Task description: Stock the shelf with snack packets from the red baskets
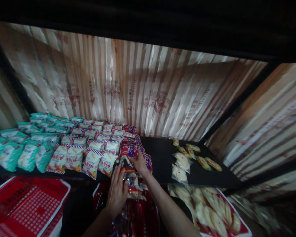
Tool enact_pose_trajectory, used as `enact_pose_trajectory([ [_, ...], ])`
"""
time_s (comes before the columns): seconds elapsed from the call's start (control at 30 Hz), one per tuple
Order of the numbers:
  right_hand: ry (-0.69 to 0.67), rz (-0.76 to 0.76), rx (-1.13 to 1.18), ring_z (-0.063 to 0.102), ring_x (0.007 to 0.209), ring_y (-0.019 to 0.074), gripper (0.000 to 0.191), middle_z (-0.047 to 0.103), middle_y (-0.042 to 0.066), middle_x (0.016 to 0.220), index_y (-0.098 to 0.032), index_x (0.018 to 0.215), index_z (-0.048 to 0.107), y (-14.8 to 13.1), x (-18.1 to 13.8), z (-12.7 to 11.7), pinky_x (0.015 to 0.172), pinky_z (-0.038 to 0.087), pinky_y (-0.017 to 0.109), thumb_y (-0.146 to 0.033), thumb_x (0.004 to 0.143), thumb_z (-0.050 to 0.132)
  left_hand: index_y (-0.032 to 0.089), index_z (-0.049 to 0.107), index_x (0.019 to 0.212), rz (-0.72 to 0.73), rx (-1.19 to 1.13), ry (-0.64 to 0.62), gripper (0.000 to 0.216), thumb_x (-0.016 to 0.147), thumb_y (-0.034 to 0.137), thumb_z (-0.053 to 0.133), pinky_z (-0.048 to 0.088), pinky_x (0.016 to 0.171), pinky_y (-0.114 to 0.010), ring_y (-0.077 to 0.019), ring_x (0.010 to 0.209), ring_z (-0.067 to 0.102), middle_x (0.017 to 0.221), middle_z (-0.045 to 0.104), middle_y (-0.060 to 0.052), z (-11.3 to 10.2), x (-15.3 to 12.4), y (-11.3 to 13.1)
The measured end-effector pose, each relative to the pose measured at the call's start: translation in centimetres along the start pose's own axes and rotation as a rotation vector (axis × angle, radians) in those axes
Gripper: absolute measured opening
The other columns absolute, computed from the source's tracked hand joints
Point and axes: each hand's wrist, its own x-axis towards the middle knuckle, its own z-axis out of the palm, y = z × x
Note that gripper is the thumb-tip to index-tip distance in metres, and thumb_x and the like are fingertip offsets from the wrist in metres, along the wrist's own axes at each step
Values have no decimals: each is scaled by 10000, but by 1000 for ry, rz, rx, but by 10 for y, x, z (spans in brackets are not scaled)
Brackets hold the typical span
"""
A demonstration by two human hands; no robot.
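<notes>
My left hand [117, 191] lies with its fingers stretched out against the left side of a dark red snack packet [126, 163] at the shelf's front edge. My right hand [138, 164] has its thumb and fingers closed on the upper right of that packet; part of the grip is hidden. Behind and beside both hands, similar red-and-blue snack packets [128, 149] stand in a narrow row running back. Left of my left hand are rows of white snack bags with striped edges [91, 161].
Teal-and-white bags [8, 156] fill the left of the black shelf [160, 161]. Flat white packs [179, 173] and yellowish packs [203, 162] lie to the right. Below are an overlapping red basket [32, 204] and a crate of pale packaged food [212, 210]. A dark beam crosses overhead.
</notes>
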Motion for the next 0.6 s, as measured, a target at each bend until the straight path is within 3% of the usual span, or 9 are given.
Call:
enact_pose_trajectory([
  [0.23,68,-140,-95,445,1215,241,612,497,125,1299,-154,1333,362,-3,-13,7,973,374,353,-266,758,540,181,356,1345,4,-6,-19,481,864,174,383,376,1025,-476,-252,1346,226,1432,339,-99,0,0,-2],
  [0.4,78,-140,-210,484,1149,243,516,522,139,1231,-143,1286,445,-1,-18,8,966,375,345,-305,798,486,147,363,1333,6,0,-26,467,868,181,381,368,1029,-474,-255,1345,231,1435,323,-126,1,2,-1],
  [0.6,144,-202,-119,450,1165,222,451,518,129,1231,-138,1236,497,7,-20,3,988,353,354,-319,828,429,154,343,1345,9,8,-24,472,877,202,382,364,1030,-468,-251,1336,256,1431,325,-137,0,2,-3],
])
